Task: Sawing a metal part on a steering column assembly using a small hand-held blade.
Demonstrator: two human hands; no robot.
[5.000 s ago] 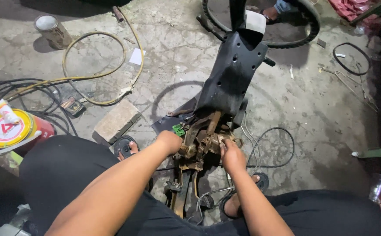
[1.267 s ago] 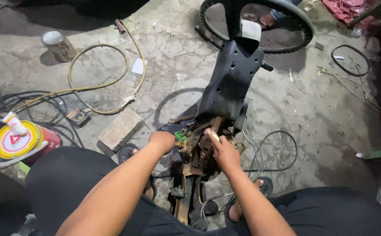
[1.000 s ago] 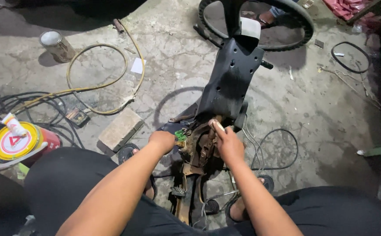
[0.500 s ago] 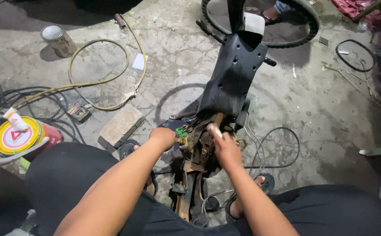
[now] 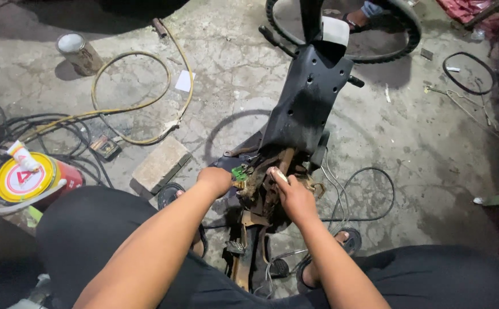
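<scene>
A rusty, dirty motorcycle frame part [image 5: 261, 189] lies on the concrete floor between my legs, with a black plastic fender [image 5: 309, 97] running away from it toward a wheel [image 5: 398, 40]. My left hand [image 5: 216, 180] grips the left side of the rusty part, next to a small green connector [image 5: 239, 172]. My right hand [image 5: 295, 197] rests on the top of the part, with a small pale object pinched at its fingertips [image 5: 278, 173]. What that object is cannot be made out.
A yellow hose [image 5: 140, 86] and black cables [image 5: 43, 126] curl on the floor at left, near a yellow-lidded red tin [image 5: 26, 180], a can [image 5: 78, 51] and a brick [image 5: 160, 166]. Loose grey wires [image 5: 364, 194] lie at right. Another person's foot [image 5: 364, 11] shows by the wheel.
My right hand has shifted slightly on top of the rusty part, its fingertips with the pale object moving a little forward. My left hand has kept its grip.
</scene>
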